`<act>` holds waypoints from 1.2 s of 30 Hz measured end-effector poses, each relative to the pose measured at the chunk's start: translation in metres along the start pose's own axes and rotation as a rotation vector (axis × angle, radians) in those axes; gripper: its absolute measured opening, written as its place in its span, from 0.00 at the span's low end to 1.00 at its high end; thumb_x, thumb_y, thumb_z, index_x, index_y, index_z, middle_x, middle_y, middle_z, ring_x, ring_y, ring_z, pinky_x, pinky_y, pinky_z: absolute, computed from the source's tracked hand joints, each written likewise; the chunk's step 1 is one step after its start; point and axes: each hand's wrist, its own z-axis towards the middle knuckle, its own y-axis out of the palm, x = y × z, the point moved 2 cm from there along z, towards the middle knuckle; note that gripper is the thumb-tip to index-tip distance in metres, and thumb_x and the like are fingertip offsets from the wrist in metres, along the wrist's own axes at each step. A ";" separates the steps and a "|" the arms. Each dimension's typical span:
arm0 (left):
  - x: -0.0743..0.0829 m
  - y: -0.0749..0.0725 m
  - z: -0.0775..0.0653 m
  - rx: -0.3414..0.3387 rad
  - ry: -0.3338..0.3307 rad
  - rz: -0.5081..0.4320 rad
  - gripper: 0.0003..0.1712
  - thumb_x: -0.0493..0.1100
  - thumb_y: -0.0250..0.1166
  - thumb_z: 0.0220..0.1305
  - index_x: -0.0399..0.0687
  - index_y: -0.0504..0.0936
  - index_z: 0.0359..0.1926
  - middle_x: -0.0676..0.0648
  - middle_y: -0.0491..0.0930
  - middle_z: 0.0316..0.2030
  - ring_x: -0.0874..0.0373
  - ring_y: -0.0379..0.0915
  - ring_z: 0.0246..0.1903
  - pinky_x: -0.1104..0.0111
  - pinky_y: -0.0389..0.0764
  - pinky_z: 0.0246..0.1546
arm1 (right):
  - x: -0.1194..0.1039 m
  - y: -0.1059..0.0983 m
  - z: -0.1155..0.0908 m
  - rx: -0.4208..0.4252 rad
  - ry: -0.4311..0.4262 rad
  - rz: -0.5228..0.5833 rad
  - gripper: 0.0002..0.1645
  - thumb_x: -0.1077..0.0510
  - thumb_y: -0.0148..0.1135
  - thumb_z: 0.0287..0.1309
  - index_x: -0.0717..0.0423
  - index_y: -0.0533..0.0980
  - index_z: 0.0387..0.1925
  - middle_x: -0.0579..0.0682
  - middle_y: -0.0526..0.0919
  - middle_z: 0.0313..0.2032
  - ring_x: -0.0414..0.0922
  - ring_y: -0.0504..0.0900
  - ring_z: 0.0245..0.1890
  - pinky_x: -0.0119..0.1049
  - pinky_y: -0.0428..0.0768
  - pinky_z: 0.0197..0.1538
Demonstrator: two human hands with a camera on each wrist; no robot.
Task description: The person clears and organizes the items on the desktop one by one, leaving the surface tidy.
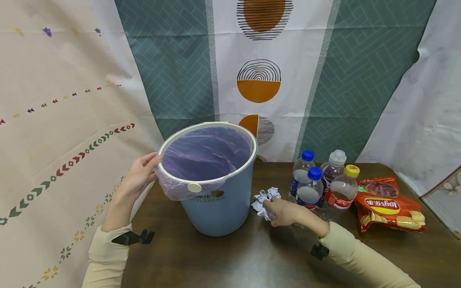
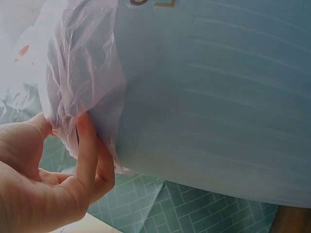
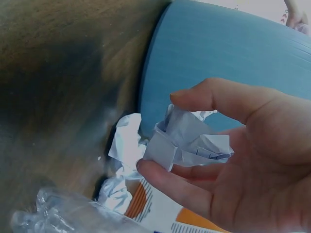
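Observation:
A blue trash can [image 1: 223,212] with a cream rim stands on the table, lined with a thin pinkish-purple plastic bag [image 1: 171,188] folded over its edge. At the left of the rim my left hand [image 1: 138,176] grips the edge through the bag; the left wrist view shows the fingers [image 2: 87,150] against the bunched film. To the right of the can, my right hand [image 1: 286,212] holds a crumpled piece of paper [image 3: 187,138] between thumb and fingers. More crumpled paper [image 3: 126,143] lies beside it on the table, close to the can's base.
Several plastic bottles with blue, white and yellow caps [image 1: 351,171] cluster just right of my right hand. Further right lies a red Lay's chip bag [image 1: 389,206]. Patterned cloth [image 1: 180,60] hangs behind the dark wooden table [image 1: 223,264].

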 end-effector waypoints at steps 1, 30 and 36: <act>0.000 0.000 0.000 0.001 0.001 0.002 0.38 0.53 0.53 0.65 0.32 0.54 0.65 0.53 0.71 0.46 0.71 0.74 0.41 0.80 0.77 0.40 | 0.000 -0.001 0.000 0.003 0.002 0.000 0.30 0.59 0.67 0.45 0.57 0.67 0.51 0.52 0.74 0.37 0.43 0.72 0.32 0.38 0.73 0.33; -0.001 0.000 -0.001 0.001 0.037 0.020 0.39 0.54 0.54 0.64 0.31 0.55 0.65 0.52 0.71 0.48 0.70 0.73 0.43 0.80 0.77 0.40 | -0.002 -0.029 -0.017 0.110 0.025 0.089 0.30 0.57 0.66 0.47 0.53 0.68 0.54 0.54 0.77 0.44 0.42 0.74 0.33 0.38 0.79 0.36; -0.002 -0.001 -0.001 -0.010 0.027 0.052 0.38 0.55 0.52 0.65 0.33 0.55 0.65 0.51 0.70 0.49 0.70 0.72 0.44 0.81 0.76 0.42 | -0.003 -0.037 -0.024 0.187 -0.025 0.097 0.32 0.57 0.66 0.48 0.55 0.67 0.55 0.55 0.77 0.47 0.44 0.76 0.37 0.40 0.80 0.39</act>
